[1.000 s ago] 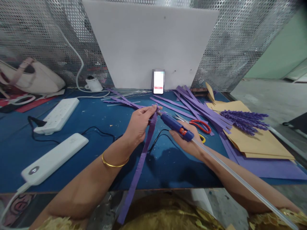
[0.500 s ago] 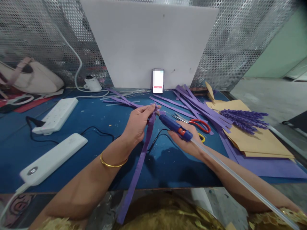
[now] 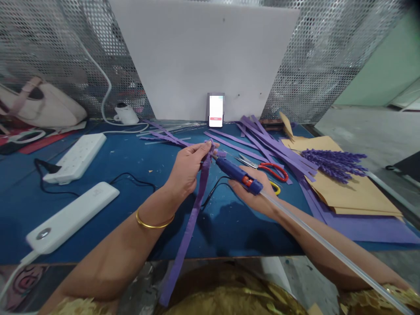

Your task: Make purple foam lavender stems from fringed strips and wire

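Note:
My left hand [image 3: 187, 168] pinches the upper end of a long purple paper strip [image 3: 193, 214] between thumb and fingers. The strip's loose end hangs down past the table's front edge. A blue hot glue gun [image 3: 234, 170] is gripped in my right hand [image 3: 254, 192], its nozzle close beside the pinched end of the strip. Whether the tip touches the paper I cannot tell. A long clear glue stick [image 3: 321, 240] sticks out of the gun's back and runs over my right forearm.
Red-handled scissors [image 3: 274, 170] and purple strips [image 3: 262, 135] lie beyond my right hand. Purple lavender-like stems [image 3: 334, 164] rest on brown paper [image 3: 354, 197] at right. A phone [image 3: 215, 110] leans on the white board. A power strip [image 3: 78, 157] and white box [image 3: 72, 218] lie left.
The glue gun's nozzle has shifted very slightly left and down by the strip's pinched end. Otherwise both hands keep nearly the same place and grip.

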The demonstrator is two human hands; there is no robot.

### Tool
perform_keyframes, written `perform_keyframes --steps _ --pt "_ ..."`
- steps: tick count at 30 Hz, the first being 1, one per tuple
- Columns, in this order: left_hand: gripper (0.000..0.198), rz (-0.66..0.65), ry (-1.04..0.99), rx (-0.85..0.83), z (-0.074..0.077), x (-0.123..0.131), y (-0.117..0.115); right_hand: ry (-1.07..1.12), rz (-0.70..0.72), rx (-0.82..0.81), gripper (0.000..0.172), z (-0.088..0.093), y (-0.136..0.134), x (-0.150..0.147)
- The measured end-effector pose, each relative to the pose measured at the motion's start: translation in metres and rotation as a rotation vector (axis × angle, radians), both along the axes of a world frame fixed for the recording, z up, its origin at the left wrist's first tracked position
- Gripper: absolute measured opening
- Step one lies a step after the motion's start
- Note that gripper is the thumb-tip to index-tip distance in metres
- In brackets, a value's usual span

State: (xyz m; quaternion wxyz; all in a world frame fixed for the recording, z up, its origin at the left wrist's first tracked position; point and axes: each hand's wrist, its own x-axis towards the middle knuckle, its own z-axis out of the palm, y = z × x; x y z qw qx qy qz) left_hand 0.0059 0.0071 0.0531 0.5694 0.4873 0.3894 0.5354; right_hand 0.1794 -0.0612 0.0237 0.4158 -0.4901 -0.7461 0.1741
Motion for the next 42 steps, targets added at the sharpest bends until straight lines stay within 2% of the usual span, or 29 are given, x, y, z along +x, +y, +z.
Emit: perform_keyframes --steps 29,32,38,42 --pt "0.031 0.027 -0.014 -0.022 0.0006 -0.0029 0.0023 0.000 0.081 -0.023 0.034 -0.0001 -0.0032 -0.0014" --pt "0.031 0.034 -0.008 -0.011 0.0008 -0.0026 0.0023 0.091 0.080 -0.093 0.033 -0.0037 -0.0038 -0.0027" --pt "0.032 0.053 -0.013 0.020 -0.0003 -0.0030 0.0029 0.426 0.056 -0.391 0.042 -0.0041 -0.0035 -0.0081" --pt "0.034 0.058 -0.029 0.027 -0.0012 -0.0028 0.0036 0.598 0.147 -0.442 0.046 0.0019 -0.0017 -0.0083"
